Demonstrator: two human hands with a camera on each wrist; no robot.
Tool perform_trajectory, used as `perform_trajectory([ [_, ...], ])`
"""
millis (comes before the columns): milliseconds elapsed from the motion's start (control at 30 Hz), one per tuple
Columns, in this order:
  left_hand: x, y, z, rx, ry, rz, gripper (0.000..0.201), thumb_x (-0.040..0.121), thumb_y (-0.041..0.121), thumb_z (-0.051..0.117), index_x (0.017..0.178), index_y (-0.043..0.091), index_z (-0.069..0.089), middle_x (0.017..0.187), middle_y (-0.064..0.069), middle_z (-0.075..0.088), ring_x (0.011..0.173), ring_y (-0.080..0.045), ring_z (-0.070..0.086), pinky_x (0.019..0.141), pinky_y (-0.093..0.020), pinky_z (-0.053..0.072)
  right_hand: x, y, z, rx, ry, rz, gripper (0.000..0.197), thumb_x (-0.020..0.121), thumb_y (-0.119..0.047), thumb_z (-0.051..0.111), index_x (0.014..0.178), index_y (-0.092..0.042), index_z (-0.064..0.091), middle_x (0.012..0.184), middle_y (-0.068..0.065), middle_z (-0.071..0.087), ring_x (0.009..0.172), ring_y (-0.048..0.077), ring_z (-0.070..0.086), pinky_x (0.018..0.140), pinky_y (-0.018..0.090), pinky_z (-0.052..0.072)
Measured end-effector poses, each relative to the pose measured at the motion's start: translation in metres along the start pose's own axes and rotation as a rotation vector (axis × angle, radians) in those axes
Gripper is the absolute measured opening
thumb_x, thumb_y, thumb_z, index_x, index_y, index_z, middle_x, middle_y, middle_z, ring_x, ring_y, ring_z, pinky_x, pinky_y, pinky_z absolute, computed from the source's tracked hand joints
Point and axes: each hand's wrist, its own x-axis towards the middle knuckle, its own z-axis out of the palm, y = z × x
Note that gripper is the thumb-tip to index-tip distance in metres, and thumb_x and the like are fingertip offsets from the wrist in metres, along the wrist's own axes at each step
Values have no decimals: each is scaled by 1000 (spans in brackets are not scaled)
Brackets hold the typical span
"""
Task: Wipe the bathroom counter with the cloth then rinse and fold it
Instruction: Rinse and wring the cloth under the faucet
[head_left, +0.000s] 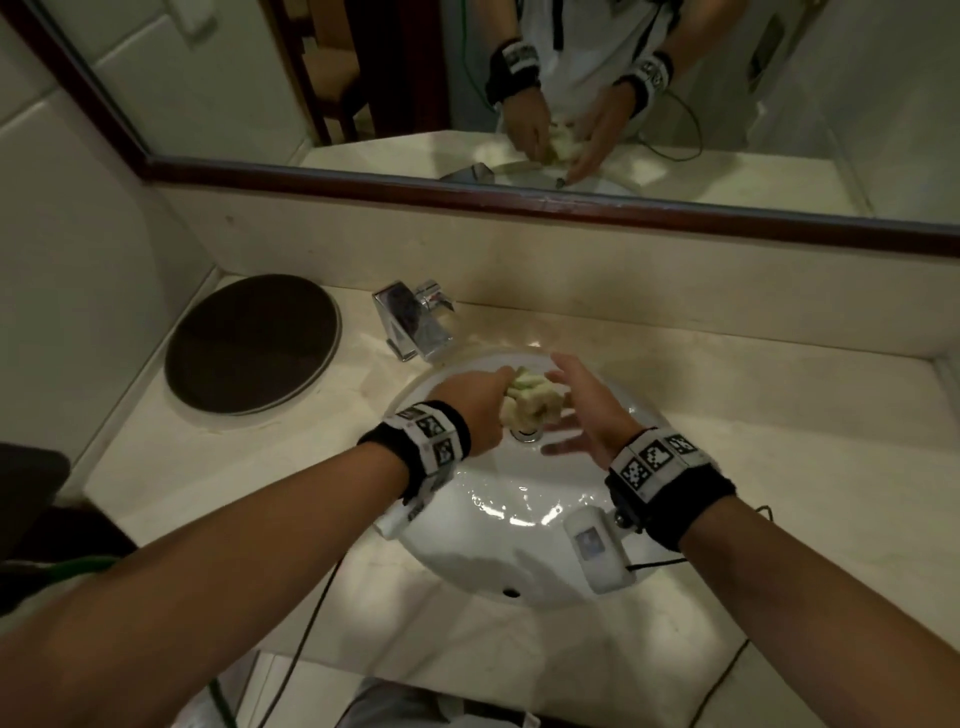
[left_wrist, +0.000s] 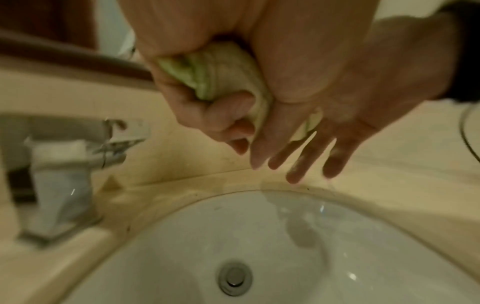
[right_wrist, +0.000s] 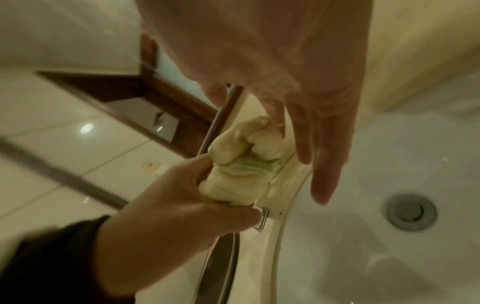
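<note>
A bunched, pale yellow-green cloth (head_left: 531, 402) hangs over the white sink basin (head_left: 498, 525), above the drain (head_left: 525, 433). My left hand (head_left: 480, 405) grips the cloth in a closed fist; the left wrist view shows its fingers curled round the cloth (left_wrist: 223, 76). My right hand (head_left: 582, 415) is beside the cloth with straight, spread fingers, its palm near the wad. In the right wrist view the cloth (right_wrist: 241, 164) sits in the left hand (right_wrist: 187, 205) while the right hand's fingers (right_wrist: 327, 164) point down past it.
A chrome faucet (head_left: 415, 325) stands behind the basin. A dark round plate (head_left: 252, 343) lies on the beige counter (head_left: 753, 405) at the left. A framed mirror (head_left: 519, 78) runs along the back wall. Cables hang off the counter's front edge.
</note>
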Motion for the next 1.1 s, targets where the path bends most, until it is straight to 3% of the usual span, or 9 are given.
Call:
perform_trajectory([
  [133, -6, 13, 6, 345, 85, 176, 58, 85, 15, 63, 136, 18, 34, 111, -8, 53, 89, -29, 60, 64, -34, 41, -2, 4, 0, 74, -33, 176, 59, 92, -65, 38, 104, -13, 63, 106, 18, 68, 98, 37, 65, 75, 48, 59],
  [267, -11, 31, 10, 472, 138, 248, 40, 96, 15, 48, 133, 4, 38, 115, -14, 52, 97, -29, 57, 65, -34, 39, 8, 14, 9, 146, -19, 260, 64, 86, -68, 44, 107, -11, 67, 99, 18, 72, 81, 33, 71, 69, 45, 59],
  [433, -18, 32, 10, 447, 183, 206, 43, 98, 19, 46, 135, -3, 36, 117, -16, 52, 101, -28, 55, 74, -33, 48, 19, 16, 26, 203, 144, 186, 37, 88, -45, 56, 86, -10, 67, 77, 14, 68, 63, 26, 62, 57, 31, 51],
  [500, -17, 32, 5, 397, 185, 156, 36, 97, 13, 45, 130, 0, 41, 115, -15, 54, 99, -28, 56, 73, -33, 45, 20, 13, 32, 44, 239, 41, 18, 89, -30, 58, 81, -14, 63, 75, 10, 63, 63, 24, 59, 62, 34, 50],
  [567, -15, 30, -2, 317, 172, 96, 33, 92, 10, 50, 125, 5, 46, 114, -12, 57, 98, -27, 59, 71, -32, 42, 21, 7, 35, -37, 318, -60, 6, 87, -15, 62, 92, -13, 62, 86, 9, 66, 77, 27, 63, 71, 35, 50],
  [633, -15, 28, -12, 230, 166, 47, 32, 88, 14, 54, 120, 11, 51, 109, -6, 62, 92, -24, 61, 71, -31, 43, 19, -1, 41, -158, 370, -160, 3, 87, -16, 60, 85, -15, 63, 85, 7, 65, 83, 27, 61, 70, 31, 44],
  [767, -18, 28, -29, 113, 129, -28, 19, 84, 27, 57, 100, 18, 60, 87, 2, 61, 75, -18, 56, 67, -29, 48, 16, -18, 47, -148, 509, -198, 34, 78, -24, 60, 48, -12, 50, 59, 5, 53, 63, 25, 47, 64, 35, 37],
  [933, -11, 21, -40, -43, 111, -32, 21, 84, 33, 54, 90, 16, 63, 81, -2, 65, 78, -21, 64, 73, -34, 56, 9, -38, 49, -271, 502, -283, 39, 77, -20, 61, 43, -11, 43, 46, 0, 41, 56, 23, 40, 57, 32, 31],
  [1100, -10, 9, -33, -590, 60, -50, 25, 71, 20, 76, 91, 7, 70, 84, -8, 72, 81, -23, 68, 76, -44, 57, 5, -47, 50, -472, 410, -426, 33, 81, -19, 58, 51, -17, 47, 57, 0, 48, 56, 16, 41, 58, 28, 37],
])
